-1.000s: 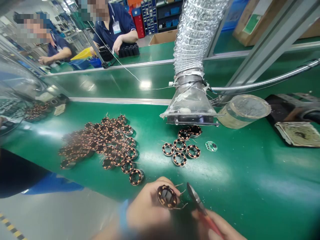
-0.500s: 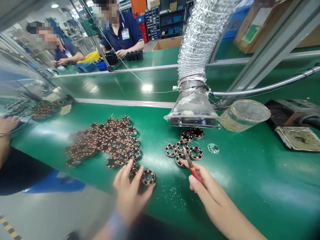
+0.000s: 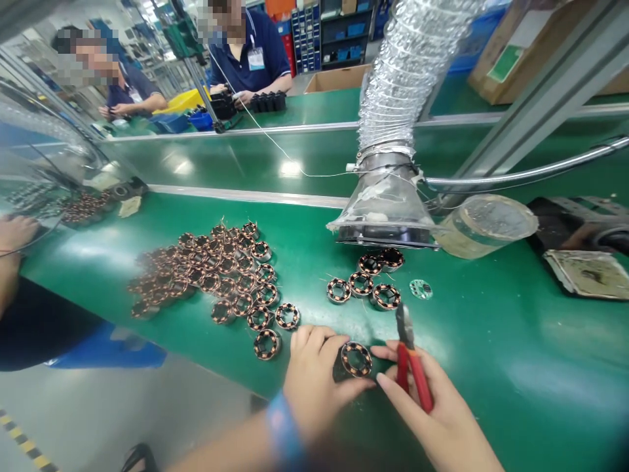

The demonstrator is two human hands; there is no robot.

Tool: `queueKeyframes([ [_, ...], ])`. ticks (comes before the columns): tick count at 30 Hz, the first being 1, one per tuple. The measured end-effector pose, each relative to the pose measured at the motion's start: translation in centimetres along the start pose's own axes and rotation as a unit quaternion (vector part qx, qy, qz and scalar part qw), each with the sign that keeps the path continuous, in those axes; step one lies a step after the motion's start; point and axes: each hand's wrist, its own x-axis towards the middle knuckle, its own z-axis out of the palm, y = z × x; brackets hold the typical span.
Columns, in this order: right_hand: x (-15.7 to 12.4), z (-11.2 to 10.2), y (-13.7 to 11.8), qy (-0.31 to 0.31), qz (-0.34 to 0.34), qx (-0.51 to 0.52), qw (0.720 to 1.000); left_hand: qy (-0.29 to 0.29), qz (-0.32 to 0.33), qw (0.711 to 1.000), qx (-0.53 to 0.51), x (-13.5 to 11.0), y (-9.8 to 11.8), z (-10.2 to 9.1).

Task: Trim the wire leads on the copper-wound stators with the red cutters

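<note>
My left hand (image 3: 314, 367), with a blue band at the wrist, has its fingers and thumb closed around a copper-wound motor stator (image 3: 356, 360) just above the green bench. Red-handled diagonal cutters (image 3: 415, 367) sit in my right hand (image 3: 442, 400), jaws pointing up and away. Fingertips of the right hand come close to the held stator; whether they touch it I cannot tell. Beyond the hands lies a small group of stators (image 3: 386, 297), with thin wire ends sticking out. A large cluster of stators (image 3: 226, 263) spreads to the left.
A fume duct hood (image 3: 386, 223) hangs over the back of the small group. Right of it are a round green circuit board (image 3: 421, 289), a clear round tub (image 3: 486, 226) and a dark holder with a pad (image 3: 587, 274). A person's hand (image 3: 17, 236) rests at far left; two co-workers sit opposite.
My left hand has moved right from the cluster and now grips a stator. The front stator of the small group has left its place. My right hand has shifted right and nearer, cutters turned more upright.
</note>
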Motion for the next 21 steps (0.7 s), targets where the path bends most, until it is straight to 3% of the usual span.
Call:
queueKeyframes([
  [6,1.7,0.5,-0.2,-0.018,0.003,0.029,0.999,0.025,0.073,0.997,-0.02,-0.5,-0.4,0.0],
  [12,1.0,0.3,-0.8,-0.031,0.016,0.149,0.988,0.024,0.11,0.99,-0.088,-1.2,-1.2,0.2],
  [14,0.5,0.2,-1.0,-0.028,0.008,0.185,0.982,0.008,0.072,0.989,-0.131,-1.1,-0.8,0.1],
  [17,-0.2,-0.4,-0.6,-0.022,-0.008,0.217,0.976,-0.022,-0.042,0.975,-0.217,-0.7,0.3,-0.6],
  [19,-0.6,-1.1,0.3,-0.013,-0.012,0.227,0.974,-0.041,-0.121,0.947,-0.295,-0.5,0.9,-1.2],
  [21,-1.0,-1.8,1.3,-0.012,-0.003,0.231,0.973,-0.059,-0.175,0.9,-0.395,-0.4,1.3,-1.7],
])
